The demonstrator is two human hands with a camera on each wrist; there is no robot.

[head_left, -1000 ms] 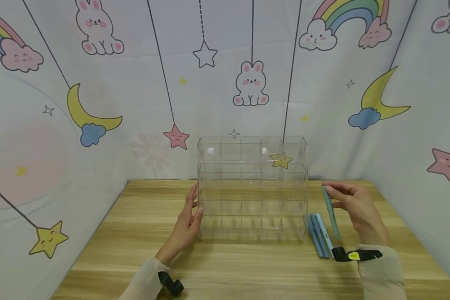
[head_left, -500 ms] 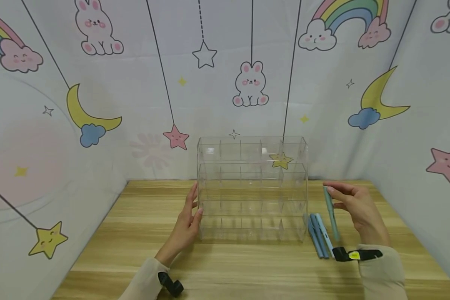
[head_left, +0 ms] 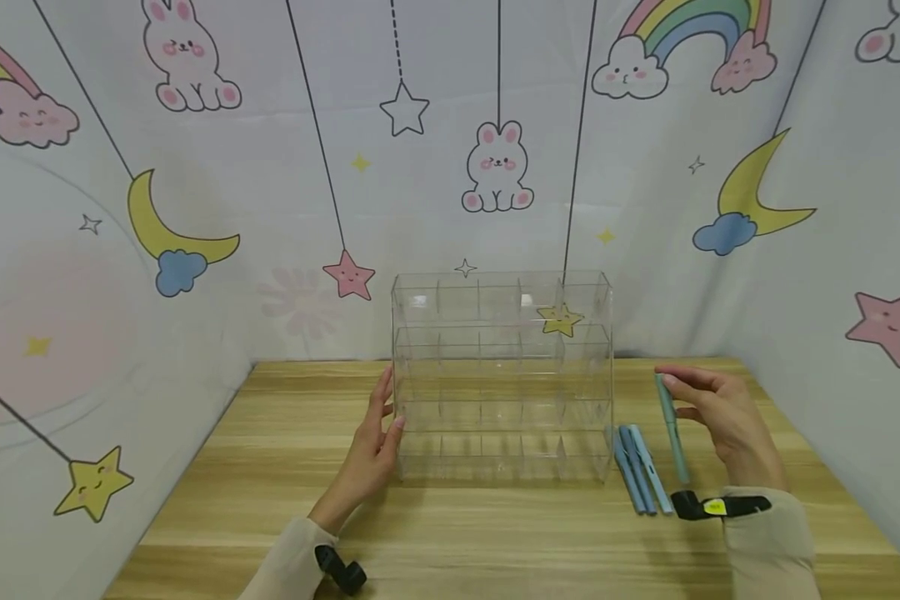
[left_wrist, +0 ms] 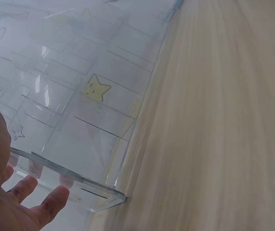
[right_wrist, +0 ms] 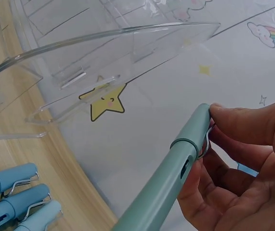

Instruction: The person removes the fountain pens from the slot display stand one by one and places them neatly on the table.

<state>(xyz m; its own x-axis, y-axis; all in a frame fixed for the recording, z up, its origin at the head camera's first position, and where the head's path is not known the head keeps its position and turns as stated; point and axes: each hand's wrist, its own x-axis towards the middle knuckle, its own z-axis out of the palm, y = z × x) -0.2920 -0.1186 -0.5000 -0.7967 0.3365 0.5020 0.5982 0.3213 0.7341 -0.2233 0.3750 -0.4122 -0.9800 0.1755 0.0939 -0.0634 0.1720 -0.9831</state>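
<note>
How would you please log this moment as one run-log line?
left hand: touches clear organizer | right hand: pinches green pen | three blue pens on table

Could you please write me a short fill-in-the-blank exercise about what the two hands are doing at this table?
1. The right hand holds one green ____.
2. The left hand rests against the clear ____.
3. Beside the organizer, ____ blue pens lie on the table.

Missing words: pen; organizer; three
</note>
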